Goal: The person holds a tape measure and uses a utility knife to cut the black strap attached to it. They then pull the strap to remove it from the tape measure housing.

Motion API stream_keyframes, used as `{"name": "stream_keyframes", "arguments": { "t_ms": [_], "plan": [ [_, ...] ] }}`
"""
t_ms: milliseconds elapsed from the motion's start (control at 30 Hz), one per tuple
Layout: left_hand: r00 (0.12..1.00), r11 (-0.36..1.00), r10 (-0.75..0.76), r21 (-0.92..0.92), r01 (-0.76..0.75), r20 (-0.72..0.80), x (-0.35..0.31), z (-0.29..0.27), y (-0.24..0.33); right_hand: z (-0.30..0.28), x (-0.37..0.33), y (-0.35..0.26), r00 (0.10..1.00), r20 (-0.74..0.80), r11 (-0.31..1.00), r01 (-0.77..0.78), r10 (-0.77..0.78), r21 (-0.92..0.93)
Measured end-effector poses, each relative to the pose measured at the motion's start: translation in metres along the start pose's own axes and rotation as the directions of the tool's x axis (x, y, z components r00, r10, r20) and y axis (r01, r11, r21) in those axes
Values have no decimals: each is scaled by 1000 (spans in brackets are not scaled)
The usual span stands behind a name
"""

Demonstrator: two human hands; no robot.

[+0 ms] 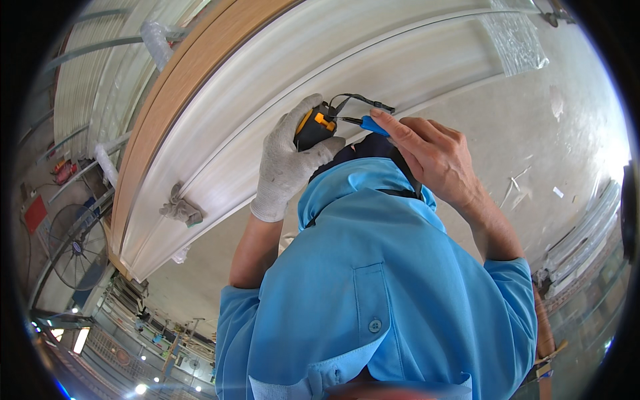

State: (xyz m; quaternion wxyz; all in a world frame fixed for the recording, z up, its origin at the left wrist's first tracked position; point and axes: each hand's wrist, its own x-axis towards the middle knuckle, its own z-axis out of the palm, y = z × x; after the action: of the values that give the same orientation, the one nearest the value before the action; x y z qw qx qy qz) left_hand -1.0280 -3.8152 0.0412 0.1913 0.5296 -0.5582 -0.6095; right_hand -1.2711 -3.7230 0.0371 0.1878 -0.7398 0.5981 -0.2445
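My left hand (283, 157), in a grey work glove, is wrapped around a black tape measure (313, 137) with orange-yellow parts. A dark wrist strap (363, 100) loops off its upper end. In my bare right hand (437, 150) is a small screwdriver (375, 125) with a blue handle, pinched between thumb and fingers. Its thin shaft points left and its tip meets the tape measure's side near the orange part; whether it sits in a screw is too small to tell. Both hands are in front of my blue shirt.
Long white panels (220, 127) with a wood-coloured one (170, 87) along the far edge lie beyond my hands. A crumpled grey glove (181, 208) rests on them. Clear plastic film (520, 43) wraps their right end. A fan (77, 247) stands at left; scraps (517, 187) litter the floor.
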Motion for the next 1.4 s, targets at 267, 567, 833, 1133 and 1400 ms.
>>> {"name": "stream_keyframes", "arguments": {
  "t_ms": [267, 567, 833, 1133, 1400],
  "plan": [
    [999, 992, 44, 121, -42, -9, 0, 4, 4, -4, -6, 2, 1000, -10, 1000, 0, 0, 14],
    [994, 917, 113, 385, -106, 3, -5, 11, 22, -10, -9, 7, 997, 68, 993, -30, 22, 110],
    [984, 852, 166, 493, -174, 61, -3, 12, 24, -20, -3, 8, 985, 163, 976, -89, 56, 200],
    [971, 857, 193, 458, -236, 140, 6, 4, 19, -22, 10, 19, 982, 187, 924, -51, -23, 379],
    [978, 805, 154, 556, -208, 142, 9, 1, 16, -28, 22, 14, 953, 300, 982, -22, -35, 186]
  ]
}}
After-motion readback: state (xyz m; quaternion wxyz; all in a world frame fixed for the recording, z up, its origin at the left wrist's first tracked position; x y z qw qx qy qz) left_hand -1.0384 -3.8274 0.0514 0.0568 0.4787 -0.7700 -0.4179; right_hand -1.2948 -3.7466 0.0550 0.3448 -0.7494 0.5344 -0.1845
